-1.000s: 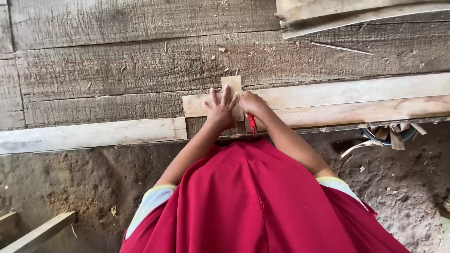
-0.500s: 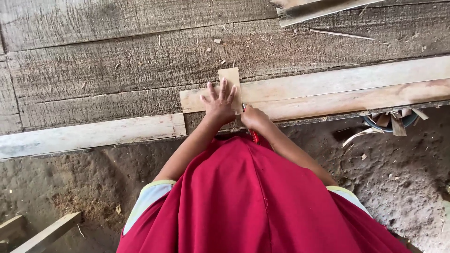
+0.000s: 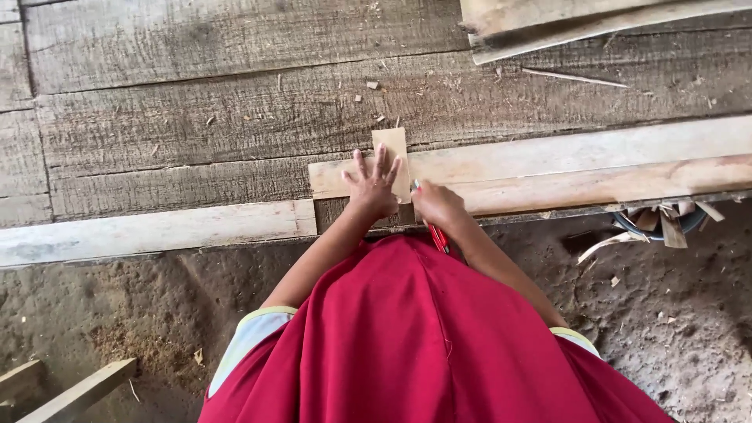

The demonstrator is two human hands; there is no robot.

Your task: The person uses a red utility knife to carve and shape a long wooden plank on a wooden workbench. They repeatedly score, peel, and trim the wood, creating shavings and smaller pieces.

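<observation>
1. While the left hand point(image 3: 373, 186) lies flat with fingers spread apart, it presses a small wooden block point(image 3: 392, 160) down across a pale plank point(image 3: 564, 168).
2. Right hand point(image 3: 437, 205) has its fingers closed around a red pencil point(image 3: 435, 235); the tip sits at the block's right edge.
3. Block stands crosswise over the plank, near the plank's left end.
4. Plank rests on a workbench point(image 3: 196, 102) of rough grey boards.
5. More boards point(image 3: 548, 23) lie at the top right.
6. Dirt floor point(image 3: 117, 313) shows below the bench.
</observation>
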